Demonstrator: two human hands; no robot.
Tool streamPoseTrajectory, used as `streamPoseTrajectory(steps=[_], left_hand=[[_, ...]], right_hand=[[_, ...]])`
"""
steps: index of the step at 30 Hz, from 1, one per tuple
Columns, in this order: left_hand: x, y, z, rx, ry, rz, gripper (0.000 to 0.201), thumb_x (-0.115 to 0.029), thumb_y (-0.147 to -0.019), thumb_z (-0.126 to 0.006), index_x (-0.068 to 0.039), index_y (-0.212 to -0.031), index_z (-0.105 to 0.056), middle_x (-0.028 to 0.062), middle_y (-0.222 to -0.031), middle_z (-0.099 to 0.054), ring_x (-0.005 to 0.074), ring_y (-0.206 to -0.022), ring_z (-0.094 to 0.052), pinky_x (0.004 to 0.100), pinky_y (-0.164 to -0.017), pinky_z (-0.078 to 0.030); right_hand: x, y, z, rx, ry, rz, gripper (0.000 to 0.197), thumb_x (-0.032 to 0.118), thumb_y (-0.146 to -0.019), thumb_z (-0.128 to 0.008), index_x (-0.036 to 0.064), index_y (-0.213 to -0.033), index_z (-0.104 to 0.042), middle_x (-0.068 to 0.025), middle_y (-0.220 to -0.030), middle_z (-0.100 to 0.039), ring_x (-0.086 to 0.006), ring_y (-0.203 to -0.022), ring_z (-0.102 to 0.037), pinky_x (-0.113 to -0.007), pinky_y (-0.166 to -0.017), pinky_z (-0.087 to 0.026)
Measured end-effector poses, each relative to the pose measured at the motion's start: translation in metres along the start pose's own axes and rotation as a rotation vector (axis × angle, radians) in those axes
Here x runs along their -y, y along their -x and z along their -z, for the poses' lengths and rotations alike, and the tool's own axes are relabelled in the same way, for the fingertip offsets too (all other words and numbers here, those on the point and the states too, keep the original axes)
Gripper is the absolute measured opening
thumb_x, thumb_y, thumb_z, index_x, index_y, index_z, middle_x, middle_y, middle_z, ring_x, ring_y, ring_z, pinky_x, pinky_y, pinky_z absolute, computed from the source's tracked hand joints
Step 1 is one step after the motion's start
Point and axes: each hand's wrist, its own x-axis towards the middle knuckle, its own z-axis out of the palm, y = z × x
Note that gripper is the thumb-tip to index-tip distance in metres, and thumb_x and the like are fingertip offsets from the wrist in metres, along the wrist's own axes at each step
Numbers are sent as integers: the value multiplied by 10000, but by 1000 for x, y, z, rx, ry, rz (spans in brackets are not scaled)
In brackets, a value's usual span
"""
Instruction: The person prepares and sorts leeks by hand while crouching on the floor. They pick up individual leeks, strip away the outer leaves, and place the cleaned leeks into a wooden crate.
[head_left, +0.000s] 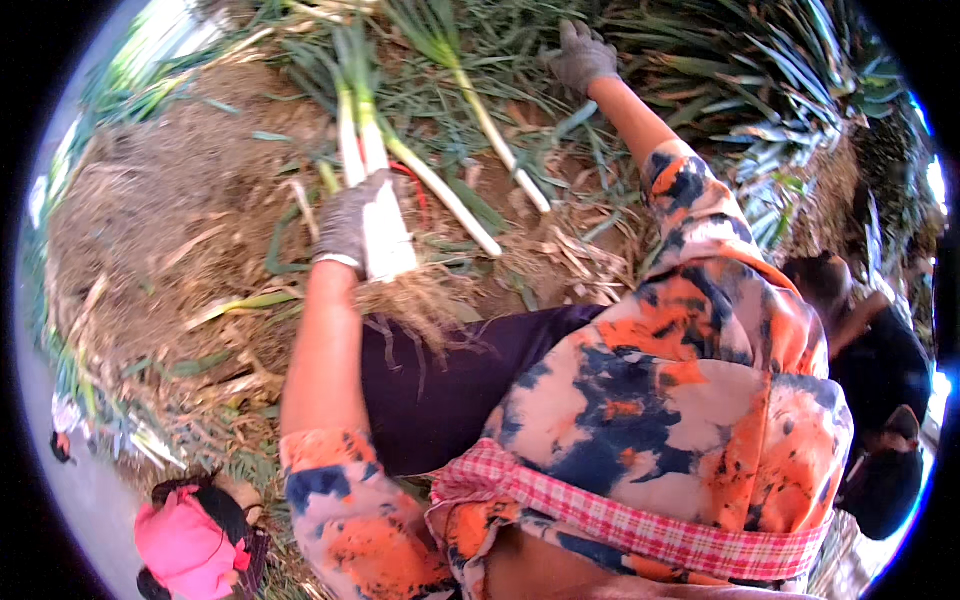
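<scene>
My left hand (pixel 345 222), in a grey glove, is closed around a small bunch of long green onions (pixel 388 228). Their white stems and stringy roots hang toward my dark-trousered leg, and their green tops point away from me. Just right of the bunch lies a single green onion (pixel 445 193), and farther right another one (pixel 500 150). A bit of red strap (pixel 416 192) shows on the ground beside the held stems. My right hand (pixel 582 62), gloved too, reaches far forward over scattered green leaves, its fingers stretched out and nothing visible in them.
A thick heap of leafy green onions (pixel 760 75) lies at the far right. More onions with white stems (pixel 165 45) are at the far left. Bare soil (pixel 160 190) and dry leaves cover the left side. A person in pink (pixel 185 540) is at lower left, another in dark clothes (pixel 885 365) at right.
</scene>
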Motion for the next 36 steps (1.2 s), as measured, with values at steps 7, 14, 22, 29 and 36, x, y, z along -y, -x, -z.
streamPoseTrajectory(steps=[7,14,22,29,36], left_hand=[[-1,-8,3,72,53,47,284,-311,-804,-592,-49,-901,-545,28,-658,-564,121,-504,-539,238,-458,-463],[-21,-5,-18,153,31,35,291,-246,-819,-582,-19,-998,-551,23,-729,-580,99,-585,-549,207,-539,-470],[-15,5,-14,67,138,-12,305,-226,-818,-584,5,-1003,-508,25,-699,-558,98,-540,-531,199,-492,-464],[-10,-16,-5,119,80,35,352,-209,-799,-613,18,-1044,-500,30,-721,-564,92,-555,-537,180,-482,-451],[-23,2,-16,13,-49,-9,346,-255,-759,-657,0,-972,-562,18,-665,-586,78,-495,-538,172,-435,-444]], right_hand=[[-116,87,-50,727,-387,-5,459,389,-765,-579,117,-1129,-516,-90,-892,-611,-215,-806,-594,-323,-679,-481],[-250,341,-104,1002,-359,-421,377,385,-806,-543,110,-1063,-569,-72,-1003,-604,-213,-863,-576,-303,-750,-468],[-130,210,-67,778,-203,-371,405,422,-799,-532,106,-1047,-580,-80,-1014,-603,-220,-885,-579,-313,-755,-471],[-103,121,-85,721,-44,-262,433,455,-792,-522,102,-1033,-589,-87,-1024,-601,-226,-904,-581,-322,-759,-474],[-84,47,-82,748,146,-145,463,488,-785,-512,98,-1019,-598,-94,-1033,-599,-232,-923,-584,-331,-763,-477]])
